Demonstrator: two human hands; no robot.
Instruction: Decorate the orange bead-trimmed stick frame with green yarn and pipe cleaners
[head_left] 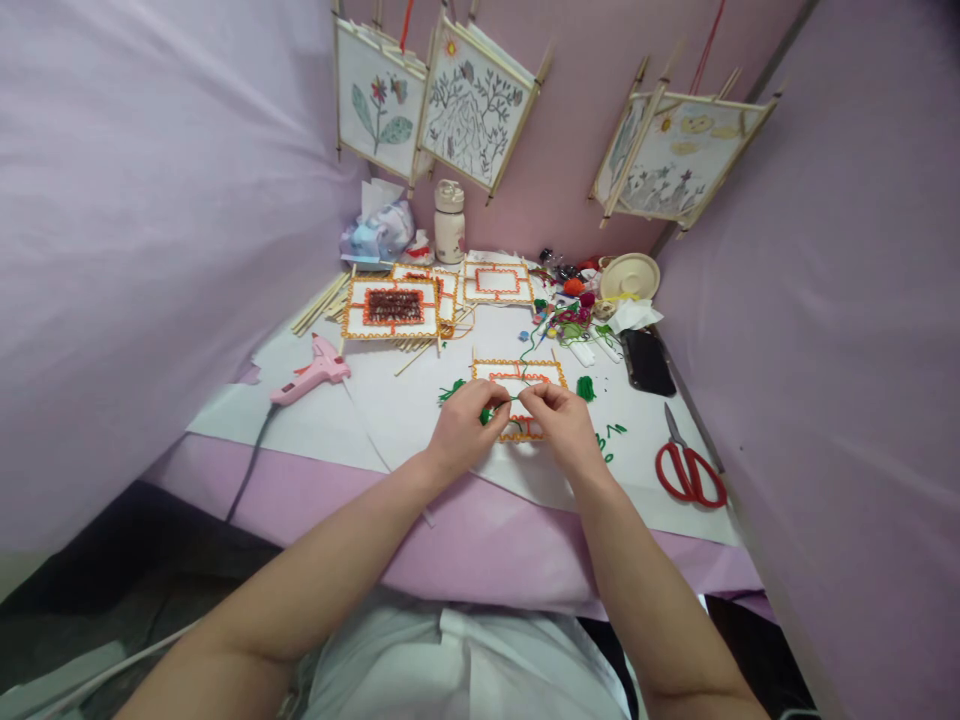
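Between glue gun [311, 375] and scissors [684, 447], left fingers [498, 393] and right fingers [535, 394] pinch green yarn [514, 398].

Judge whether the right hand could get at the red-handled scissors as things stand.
Likely yes: the scissors lie uncovered to the right hand's right, with only green yarn snippets seen between. It pinches a green strand, so would probably have to let go first.
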